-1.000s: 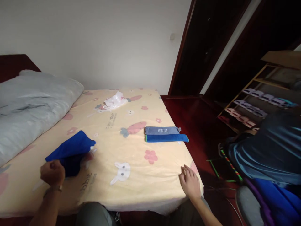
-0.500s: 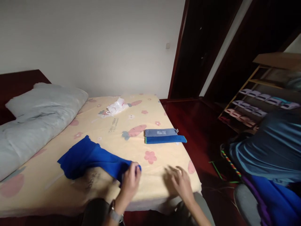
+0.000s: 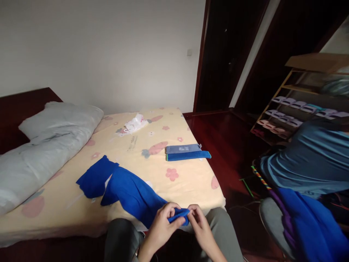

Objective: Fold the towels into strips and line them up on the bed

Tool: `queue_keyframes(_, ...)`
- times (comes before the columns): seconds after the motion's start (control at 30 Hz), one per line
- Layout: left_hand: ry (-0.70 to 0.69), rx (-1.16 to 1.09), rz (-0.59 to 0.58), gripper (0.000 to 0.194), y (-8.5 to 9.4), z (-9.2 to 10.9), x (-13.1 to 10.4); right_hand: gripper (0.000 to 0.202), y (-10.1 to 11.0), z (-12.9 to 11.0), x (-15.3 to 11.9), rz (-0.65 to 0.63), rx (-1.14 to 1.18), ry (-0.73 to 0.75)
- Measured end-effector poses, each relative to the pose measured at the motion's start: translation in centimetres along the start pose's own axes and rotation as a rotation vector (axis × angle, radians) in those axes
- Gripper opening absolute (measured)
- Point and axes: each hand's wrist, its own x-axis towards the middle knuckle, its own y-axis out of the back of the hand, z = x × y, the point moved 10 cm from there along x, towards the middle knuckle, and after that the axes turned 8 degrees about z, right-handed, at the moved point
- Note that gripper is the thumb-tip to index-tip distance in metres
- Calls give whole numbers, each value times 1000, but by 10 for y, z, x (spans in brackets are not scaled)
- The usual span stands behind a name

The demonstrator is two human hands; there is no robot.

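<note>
A long blue cloth (image 3: 136, 193) runs across the near side of the bed to my hands. My left hand (image 3: 165, 223) is closed around its near end, thumb on top. With fingertips pinched, my right hand (image 3: 198, 222) grips the edge of that same end from the right. Both hands hang just above my knees at the bed's front edge. Beyond the long cloth's far end lies a smaller blue cloth piece (image 3: 96, 178), flat on the sheet. Farther back rest a folded grey cloth with white lettering (image 3: 177, 149) and a blue strip with green edging (image 3: 188, 156).
The bed (image 3: 131, 156) has a patterned yellow sheet. A crumpled white plastic bag (image 3: 135, 123) sits near the wall and a grey quilt (image 3: 62, 134) at left. On the right, a person in a blue shirt (image 3: 308, 160) is close to a slipper rack (image 3: 289, 109).
My left hand has drawn the cloth's end right and nearer to me. My right hand has come in from the bed and pinched its edge. The long cloth now shows apart from the smaller piece.
</note>
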Motion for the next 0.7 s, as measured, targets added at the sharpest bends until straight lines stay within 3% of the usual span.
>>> queue_keyframes(0.13, -64, 229, 55, 43, 5, -1, -16, 30, 24, -18, -3, 53, -126, 77)
queue_keyframes(0.3, -110, 207, 162, 31, 13, -1, -25, 26, 35, -32, -11, 73, -385, 187)
queue_keyframes(0.4, -151, 228, 136, 23, -9, 13, -28, 29, 37, -17, -14, 94, -416, 73)
queue_keyframes(0.5, -190, 230, 72, 21, -43, 26, -35, 36, 36, 5, -19, 115, -197, -66)
queue_keyframes(0.7, -135, 151, 80, 21, -74, 12, -49, 54, 30, 43, -37, 65, 253, -332)
